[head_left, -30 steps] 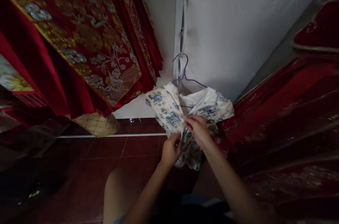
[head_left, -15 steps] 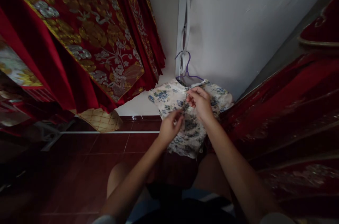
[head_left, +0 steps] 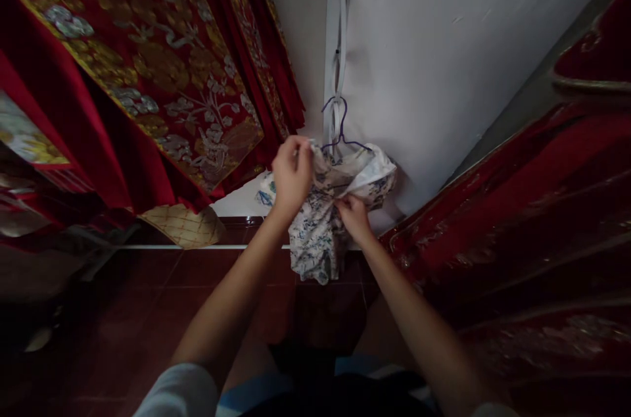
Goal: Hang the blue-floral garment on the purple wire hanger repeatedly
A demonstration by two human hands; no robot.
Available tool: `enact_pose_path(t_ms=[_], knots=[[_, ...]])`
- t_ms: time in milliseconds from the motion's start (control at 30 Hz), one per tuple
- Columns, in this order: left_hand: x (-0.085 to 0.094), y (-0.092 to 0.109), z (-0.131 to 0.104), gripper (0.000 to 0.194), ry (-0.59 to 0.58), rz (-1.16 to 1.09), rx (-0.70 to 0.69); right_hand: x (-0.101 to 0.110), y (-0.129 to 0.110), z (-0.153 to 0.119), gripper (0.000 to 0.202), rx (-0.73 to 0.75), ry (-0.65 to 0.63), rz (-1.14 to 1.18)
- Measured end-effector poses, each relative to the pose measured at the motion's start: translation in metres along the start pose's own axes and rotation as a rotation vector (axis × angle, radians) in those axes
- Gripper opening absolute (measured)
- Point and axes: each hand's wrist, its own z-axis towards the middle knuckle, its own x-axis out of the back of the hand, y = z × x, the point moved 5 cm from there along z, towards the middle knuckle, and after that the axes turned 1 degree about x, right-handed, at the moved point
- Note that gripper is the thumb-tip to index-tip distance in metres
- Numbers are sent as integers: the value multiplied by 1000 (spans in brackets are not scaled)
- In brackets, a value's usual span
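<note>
Left hand [head_left: 293,170] shifts far-left, apparently pinching floral shirt [head_left: 314,233] near collar; right hand [head_left: 353,214] pinches its front, now gaping, sides parted.

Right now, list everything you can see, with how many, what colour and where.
Shirt: one, white with blue flowers, on the hanger
Hanger: one, purple, against the wall
Strap: count unclear, white, running up above the hanger
Wall: greyish white, behind the shirt
Embroidered cloth: count unclear, red with gold and silver, upper left
Checked cloth: one, tan, below the embroidered cloth
Bar: one, white, low along the floor
Floor: dark red tiles, below
Right-side covering: count unclear, dark red, shiny
Sleeves: two, pale, bottom edge
Left hand: one, bare, at the shirt's shoulder
Right hand: one, bare, pinching the shirt's front
</note>
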Motion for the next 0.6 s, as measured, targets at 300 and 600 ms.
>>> enact_pose_path(t_ms=[300, 600], knots=[[53, -135, -64, 34, 225, -357, 782, -9, -2, -32, 21, -27, -181, 157], [-6, -103, -168, 12, 279, -778, 1206, 54, 75, -67, 22, -280, 198, 184]])
